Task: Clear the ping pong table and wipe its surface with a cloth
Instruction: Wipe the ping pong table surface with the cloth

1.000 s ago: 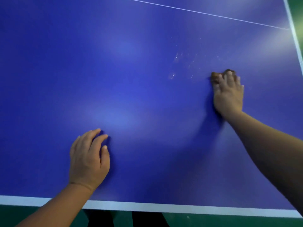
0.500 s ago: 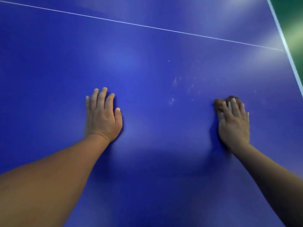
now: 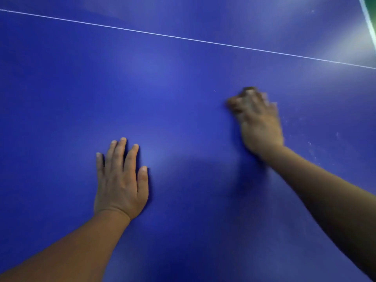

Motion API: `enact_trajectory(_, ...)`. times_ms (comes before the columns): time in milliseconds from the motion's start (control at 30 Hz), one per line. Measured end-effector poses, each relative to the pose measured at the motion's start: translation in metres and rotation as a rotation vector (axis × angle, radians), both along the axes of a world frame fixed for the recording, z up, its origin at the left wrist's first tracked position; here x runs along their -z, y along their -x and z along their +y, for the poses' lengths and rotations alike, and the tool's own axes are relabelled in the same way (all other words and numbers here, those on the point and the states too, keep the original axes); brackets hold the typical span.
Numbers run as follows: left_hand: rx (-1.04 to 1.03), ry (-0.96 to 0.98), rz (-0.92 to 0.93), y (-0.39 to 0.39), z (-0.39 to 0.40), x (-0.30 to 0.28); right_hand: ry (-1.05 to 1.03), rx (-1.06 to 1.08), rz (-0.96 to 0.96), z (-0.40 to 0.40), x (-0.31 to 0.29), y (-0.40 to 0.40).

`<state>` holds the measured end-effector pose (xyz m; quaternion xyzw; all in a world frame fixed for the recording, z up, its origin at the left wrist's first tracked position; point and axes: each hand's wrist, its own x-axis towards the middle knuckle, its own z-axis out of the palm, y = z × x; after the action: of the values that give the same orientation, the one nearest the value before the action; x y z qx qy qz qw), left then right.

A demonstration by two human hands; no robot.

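Since the earlier frame, my right hand (image 3: 258, 123) has swept the cloth leftward and away from me across the patch of pale specks; the specks that lay left of it now lie to its right. My left hand has slid back toward me.

The flat blue ping pong table top (image 3: 183, 88) fills the view. Its thin white centre line (image 3: 183, 38) runs across the far part, and a white edge line (image 3: 369, 19) shows at the far right corner. No loose items are visible on the part of the surface in view, so I judge the clearing step done and the wiping step in hand.

My left hand (image 3: 121, 182) rests palm down on the surface with fingers straight and slightly spread. It holds nothing and serves as a brace.

My right hand is blurred by motion. Its fingers lie over a small dark brown cloth (image 3: 247, 90), pressing it onto the table. Only a dark edge of the cloth shows past the fingertips. I cannot tell whether the fingers are curled round the cloth or flat on it.

A scatter of fine pale specks (image 3: 312, 145) remains on the surface, near the right wrist.

The next move calls for bringing the cloth back to the right, over the remaining specks. Keep even downward pressure on the cloth. Keep the left hand planted for support.
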<state>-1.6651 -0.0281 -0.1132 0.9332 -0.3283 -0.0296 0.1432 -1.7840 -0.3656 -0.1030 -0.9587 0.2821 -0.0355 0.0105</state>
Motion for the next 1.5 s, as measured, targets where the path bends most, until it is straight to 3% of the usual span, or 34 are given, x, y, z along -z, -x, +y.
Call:
enact_trajectory(67, 0.007, -0.02, 0.001, 0.0, -0.001, -0.001, -0.071, 0.383, -0.041, -0.043, -0.01, 0.014)
enact_trajectory(133, 0.009, -0.043, 0.0, -0.001, -0.001, -0.001, -0.11, 0.514, -0.036, -0.033, -0.013, 0.008)
enact_trajectory(200, 0.01, -0.053, -0.001, -0.001, -0.001, -0.001, -0.032, 0.212, -0.029, 0.019, -0.006, -0.004)
enact_trajectory(300, 0.01, -0.068, -0.004, -0.001, -0.002, -0.001, -0.096, -0.319, 0.019, 0.08, 0.004, 0.007)
enact_trajectory(367, 0.006, -0.069, 0.011, -0.002, -0.002, -0.002, -0.059, -0.362, 0.049, 0.045, 0.001, 0.015)
enact_trajectory(500, -0.002, -0.088, 0.023, 0.0, -0.003, -0.003, -0.085, 0.272, 0.052, -0.059, -0.01, 0.038)
enact_trajectory(567, 0.004, -0.094, 0.021, 0.0, -0.002, -0.002, -0.134, 0.355, 0.04, -0.052, -0.007, 0.046)
enact_trajectory(767, 0.003, -0.094, 0.006, 0.0, -0.002, -0.001, -0.086, -0.262, -0.025, 0.076, 0.007, -0.008)
enact_trajectory(900, 0.008, -0.07, -0.019, -0.001, -0.003, -0.001, -0.125, -0.499, -0.048, 0.121, 0.006, -0.081)
enact_trajectory(1000, 0.012, -0.052, -0.028, -0.002, -0.004, -0.001, -0.11, -0.563, -0.008, 0.096, 0.008, -0.117)
enact_trajectory(1067, 0.017, -0.061, -0.019, -0.002, -0.003, -0.001, -0.066, -0.407, -0.016, 0.034, 0.009, -0.12)
enact_trajectory(1133, 0.018, -0.079, -0.012, -0.001, -0.002, 0.0, 0.013, -0.088, -0.058, -0.044, 0.004, -0.103)
enact_trajectory(1200, 0.023, -0.094, -0.004, -0.001, -0.002, 0.0, -0.052, 0.31, -0.058, -0.105, -0.004, -0.07)
enact_trajectory(1267, 0.026, -0.105, 0.003, -0.001, -0.002, -0.001, -0.15, 0.598, -0.044, -0.113, -0.011, -0.055)
enact_trajectory(1333, 0.025, -0.111, 0.006, -0.002, -0.002, -0.001, -0.062, 0.453, -0.034, -0.074, -0.01, -0.068)
enact_trajectory(1433, 0.028, -0.114, 0.016, -0.002, -0.004, -0.002, -0.075, -0.134, -0.032, 0.0, -0.001, -0.098)
enact_trajectory(1500, 0.026, -0.122, 0.016, -0.002, -0.003, -0.001, -0.113, -0.321, 0.02, 0.015, 0.005, -0.102)
